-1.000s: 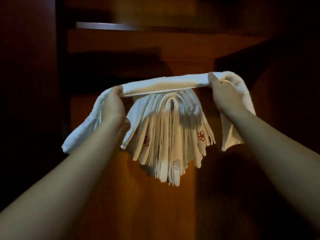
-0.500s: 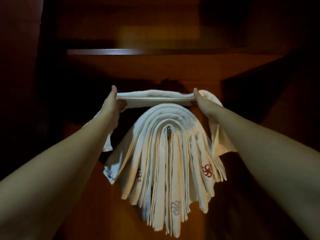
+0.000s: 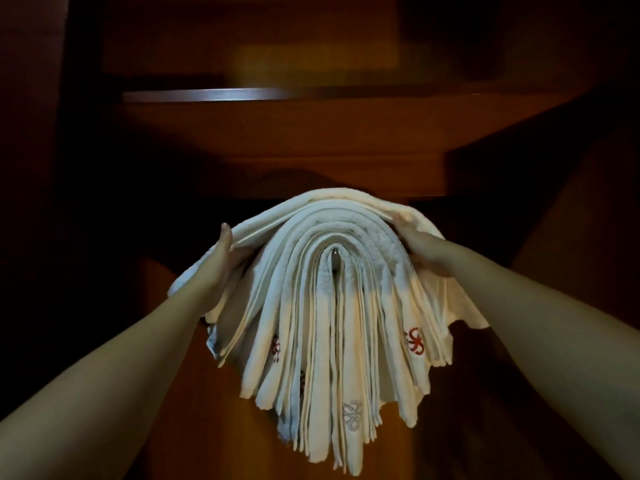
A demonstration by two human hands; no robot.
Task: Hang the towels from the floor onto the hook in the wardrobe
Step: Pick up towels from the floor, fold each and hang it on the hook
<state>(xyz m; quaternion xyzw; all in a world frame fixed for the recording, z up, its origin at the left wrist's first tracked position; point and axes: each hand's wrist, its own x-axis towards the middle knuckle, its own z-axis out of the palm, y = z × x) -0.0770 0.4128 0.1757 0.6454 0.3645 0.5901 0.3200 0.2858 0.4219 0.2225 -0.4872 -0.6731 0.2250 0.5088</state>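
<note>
The stack of white towels [image 3: 325, 327] hangs folded over the hook [image 3: 335, 252], whose metal tip shows at the centre of the fold, against the far back panel of the wardrobe [image 3: 311, 147]. The layers arch over the hook and fan downward on both sides, their lower edges hanging free in front of the panel. The top towel [image 3: 346, 202] lies draped over the crest of the stack, with its ends hanging down on the left and right sides. The left hand [image 3: 221, 258] holds the left side of the top towel: the thumb lies on the outer face of the cloth, pointing up, and the fingers are tucked under its edge, between this towel and the layers below. The right hand [image 3: 420, 247] holds the right side of the top towel, where its fingers run under the cloth edge against the stack; how far they curl cannot be told. Red embroidered emblems [image 3: 414, 341] mark towels on the right and on the left of the stack, and a grey emblem [image 3: 351, 414] marks a towel near the lower centre. A wooden shelf [image 3: 277, 95] spans the wardrobe above the stack, well apart from it.
</note>
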